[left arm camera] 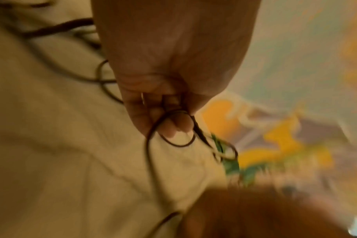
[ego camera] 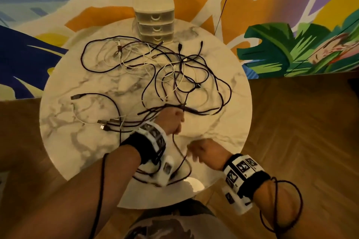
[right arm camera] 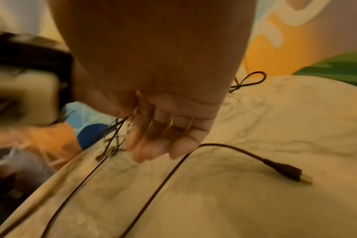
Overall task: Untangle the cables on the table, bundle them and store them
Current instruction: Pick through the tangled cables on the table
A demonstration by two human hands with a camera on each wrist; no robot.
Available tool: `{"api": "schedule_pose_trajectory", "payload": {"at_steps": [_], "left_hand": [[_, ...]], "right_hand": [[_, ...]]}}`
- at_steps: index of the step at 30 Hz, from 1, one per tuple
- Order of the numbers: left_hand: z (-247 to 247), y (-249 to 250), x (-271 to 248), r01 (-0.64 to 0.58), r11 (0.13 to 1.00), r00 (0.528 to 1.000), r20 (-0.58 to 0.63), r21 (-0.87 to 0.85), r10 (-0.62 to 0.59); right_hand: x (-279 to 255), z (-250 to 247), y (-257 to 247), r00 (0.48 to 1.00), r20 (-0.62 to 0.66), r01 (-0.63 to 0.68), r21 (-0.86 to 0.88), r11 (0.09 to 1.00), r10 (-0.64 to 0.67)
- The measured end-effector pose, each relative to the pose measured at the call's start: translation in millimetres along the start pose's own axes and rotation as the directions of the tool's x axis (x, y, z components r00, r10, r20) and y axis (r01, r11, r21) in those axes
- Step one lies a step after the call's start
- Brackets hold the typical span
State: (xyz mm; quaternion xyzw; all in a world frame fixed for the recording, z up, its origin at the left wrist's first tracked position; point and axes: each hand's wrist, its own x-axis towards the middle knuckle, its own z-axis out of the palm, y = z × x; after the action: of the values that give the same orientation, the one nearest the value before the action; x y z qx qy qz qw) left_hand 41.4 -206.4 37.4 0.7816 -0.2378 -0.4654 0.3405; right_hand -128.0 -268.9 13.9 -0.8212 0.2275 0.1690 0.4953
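Both hands worked a dark cable (ego camera: pixel 179 151) from the tangle on the marble bench (ego camera: pixel 223 132), left hand (ego camera: pixel 171 120) gripping, right hand (ego camera: pixel 204 151) pinching; slow, slack pulls would likely prevent knots tightening.

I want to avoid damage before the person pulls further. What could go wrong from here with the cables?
1. The left hand grips a dark cable that runs into the tangle; a hard pull may tighten knots.
2. Loose plugs lie beside that hand and may be dragged off the table.
3. A cable loop hangs around the right forearm and may snag when the right hand moves.
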Motion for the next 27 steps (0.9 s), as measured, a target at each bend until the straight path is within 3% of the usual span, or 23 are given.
{"api": "schedule_pose_trajectory", "payload": {"at_steps": [2, 3, 7, 8, 11, 13, 15, 17, 20, 22, 24, 27], "left_hand": [[11, -5, -10, -0.176, 0.867, 0.984, 0.086, 0.465, 0.154], [14, -7, -16, -0.214, 0.795, 0.977, 0.114, 0.568, 0.181], [16, -9, -37, -0.288, 0.713, 0.957, 0.184, 0.639, 0.222], [16, -9, -41, -0.307, 0.691, 0.951, 0.194, 0.655, 0.240], [13, -8, -50, -0.353, 0.649, 0.934, 0.214, 0.674, 0.285], [14, -9, -55, -0.358, 0.622, 0.933, 0.247, 0.697, 0.261], [16, -13, -56, -0.333, 0.614, 0.943, 0.240, 0.716, 0.232], [17, -18, -54, -0.334, 0.621, 0.941, 0.220, 0.709, 0.256], [19, -22, -52, -0.401, 0.654, 0.916, 0.262, 0.641, 0.305], [20, -24, -50, -0.395, 0.767, 0.914, 0.303, 0.505, 0.271], [15, -27, -42, -0.223, 0.945, 0.961, 0.214, 0.239, 0.173], [7, -25, -23, 0.038, 0.999, 0.998, 0.057, -0.011, -0.037]], "right_hand": [[18, -15, 0, 0.983, -0.153, -0.063, 0.266, 0.962, 0.106], [27, -24, -3, 0.966, -0.187, -0.085, 0.415, 0.906, 0.176], [51, -51, -19, 0.940, -0.121, -0.144, 0.708, 0.691, 0.320], [53, -53, -23, 0.942, -0.073, -0.182, 0.709, 0.681, 0.328], [53, -45, -31, 0.960, 0.038, -0.258, 0.504, 0.824, 0.277], [55, -35, -31, 0.971, -0.001, -0.216, 0.428, 0.878, 0.240], [54, -33, -28, 0.949, -0.116, -0.236, 0.357, 0.904, 0.294], [50, -32, -25, 0.913, -0.155, -0.325, 0.283, 0.902, 0.377], [44, -27, -25, 0.917, 0.038, -0.389, 0.316, 0.865, 0.398], [41, -29, -24, 0.939, 0.076, -0.342, 0.314, 0.886, 0.336], [36, -34, -24, 0.974, 0.072, -0.223, 0.213, 0.951, 0.213], [24, -38, -30, 0.997, 0.064, -0.044, 0.065, 0.997, 0.040]]}}
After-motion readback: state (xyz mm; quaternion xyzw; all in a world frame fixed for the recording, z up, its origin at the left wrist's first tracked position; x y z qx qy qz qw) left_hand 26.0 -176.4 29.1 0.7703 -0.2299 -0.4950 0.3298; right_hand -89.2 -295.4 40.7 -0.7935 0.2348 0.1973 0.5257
